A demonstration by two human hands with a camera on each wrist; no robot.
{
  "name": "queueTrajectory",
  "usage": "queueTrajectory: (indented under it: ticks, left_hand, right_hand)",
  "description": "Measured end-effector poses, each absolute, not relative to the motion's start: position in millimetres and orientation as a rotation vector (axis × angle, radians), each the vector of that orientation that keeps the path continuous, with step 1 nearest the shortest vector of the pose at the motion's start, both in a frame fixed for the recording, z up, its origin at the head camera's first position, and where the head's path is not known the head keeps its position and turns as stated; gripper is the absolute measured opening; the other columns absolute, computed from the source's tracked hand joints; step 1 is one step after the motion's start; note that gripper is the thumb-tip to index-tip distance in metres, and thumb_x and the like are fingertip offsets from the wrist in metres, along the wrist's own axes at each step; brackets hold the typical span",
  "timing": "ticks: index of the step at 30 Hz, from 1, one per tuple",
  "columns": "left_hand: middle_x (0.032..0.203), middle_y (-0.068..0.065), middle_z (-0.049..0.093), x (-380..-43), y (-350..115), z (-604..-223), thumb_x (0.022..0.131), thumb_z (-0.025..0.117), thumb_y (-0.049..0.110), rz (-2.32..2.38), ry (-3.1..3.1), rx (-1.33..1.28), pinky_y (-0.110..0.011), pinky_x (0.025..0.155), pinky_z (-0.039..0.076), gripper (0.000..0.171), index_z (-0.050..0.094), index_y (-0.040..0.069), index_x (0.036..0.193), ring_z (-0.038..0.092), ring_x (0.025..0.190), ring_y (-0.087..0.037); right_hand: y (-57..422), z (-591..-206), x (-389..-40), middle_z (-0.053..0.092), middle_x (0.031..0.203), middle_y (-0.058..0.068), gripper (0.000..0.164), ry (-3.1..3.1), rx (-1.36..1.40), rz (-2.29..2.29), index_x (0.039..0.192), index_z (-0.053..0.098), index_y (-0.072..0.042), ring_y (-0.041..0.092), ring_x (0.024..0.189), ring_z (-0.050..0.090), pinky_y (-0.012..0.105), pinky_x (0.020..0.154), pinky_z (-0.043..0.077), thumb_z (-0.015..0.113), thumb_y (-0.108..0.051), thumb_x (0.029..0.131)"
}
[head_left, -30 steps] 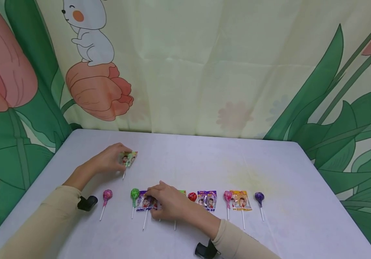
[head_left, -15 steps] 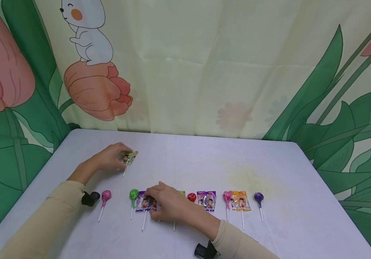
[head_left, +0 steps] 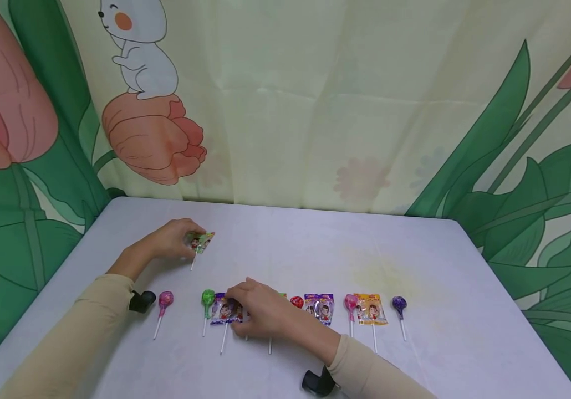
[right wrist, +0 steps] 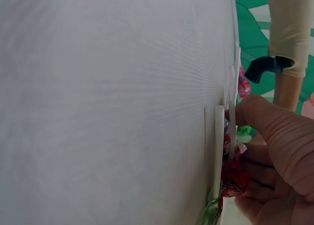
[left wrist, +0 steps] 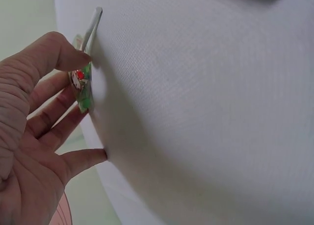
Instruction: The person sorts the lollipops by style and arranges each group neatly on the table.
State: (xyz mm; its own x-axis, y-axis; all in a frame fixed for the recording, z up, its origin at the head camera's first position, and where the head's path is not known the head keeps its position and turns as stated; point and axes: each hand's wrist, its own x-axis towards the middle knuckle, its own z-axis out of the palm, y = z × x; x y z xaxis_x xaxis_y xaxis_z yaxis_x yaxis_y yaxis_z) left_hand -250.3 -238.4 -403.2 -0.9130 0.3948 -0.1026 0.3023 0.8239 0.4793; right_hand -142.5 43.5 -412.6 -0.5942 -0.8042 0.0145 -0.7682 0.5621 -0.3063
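Note:
My left hand [head_left: 172, 239], raised toward the table's far left, pinches a flat green-packet lollipop [head_left: 203, 242]. Its thumb and fingers hold the packet by the edges in the left wrist view, and the white stick points away from the palm. My right hand [head_left: 264, 311] is low over the row, thumb and fingers curled about the right half of a purple-packet lollipop [head_left: 221, 312]. Under that palm, a red lollipop [right wrist: 234, 180] shows in the right wrist view. Part of another green-packet lollipop [right wrist: 211, 212] lies beside it.
Along the row lie a pink lollipop [head_left: 166, 299], a green one [head_left: 208, 298], a red one [head_left: 296, 302], a second purple packet [head_left: 319, 308], another pink one [head_left: 350, 302], an orange packet [head_left: 371, 309] and a dark purple one [head_left: 399, 303]. A printed curtain [head_left: 285, 111] hangs behind the white table [head_left: 415, 366].
The left hand and forearm have shifted slightly to the right with the green packet, its stick tip rising a little. The right hand stays in place over the row.

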Motion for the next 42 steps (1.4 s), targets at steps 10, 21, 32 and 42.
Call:
queueTrajectory:
  ticks: [10,21,32,42]
  left_hand:
    - [0.126,-0.019,0.064,-249,-240,-404,0.078,0.087,0.012,0.698,2.819,0.547,-0.058,0.106,0.045,0.060,0.065,-0.004,0.131,0.056,0.121,-0.038]
    - [0.122,-0.018,0.065,-249,-240,-406,0.077,0.087,0.012,0.720,2.823,0.565,-0.057,0.105,0.046,0.060,0.065,-0.005,0.130,0.058,0.118,-0.037]
    - [0.121,-0.017,0.065,-248,-242,-406,0.077,0.087,0.012,0.732,2.827,0.592,-0.056,0.104,0.047,0.060,0.065,-0.005,0.129,0.059,0.117,-0.037]
    - [0.122,-0.017,0.065,-248,-240,-405,0.077,0.086,0.013,0.723,2.825,0.569,-0.056,0.104,0.047,0.059,0.066,-0.003,0.130,0.058,0.116,-0.035]
  right_hand:
    - [41,-412,-140,0.067,0.126,-0.001,0.046,2.684,-1.351,-0.406,0.129,0.067,-0.010,0.009,0.120,0.058,0.019,0.104,0.045,0.077,-0.023,0.086]
    - [41,-414,-141,0.072,0.117,-0.001,0.037,2.662,-1.352,-0.579,0.122,0.071,-0.010,0.007,0.112,0.062,0.020,0.101,0.047,0.076,-0.013,0.085]
    - [48,-412,-147,0.072,0.117,-0.003,0.037,2.612,-1.313,-0.828,0.122,0.072,-0.011,0.003,0.101,0.059,0.015,0.090,0.048,0.076,-0.010,0.085]
    - [51,-395,-169,0.072,0.123,0.000,0.039,2.660,-1.191,-0.934,0.126,0.070,-0.011,0.013,0.114,0.064,0.031,0.101,0.050,0.076,-0.012,0.087]
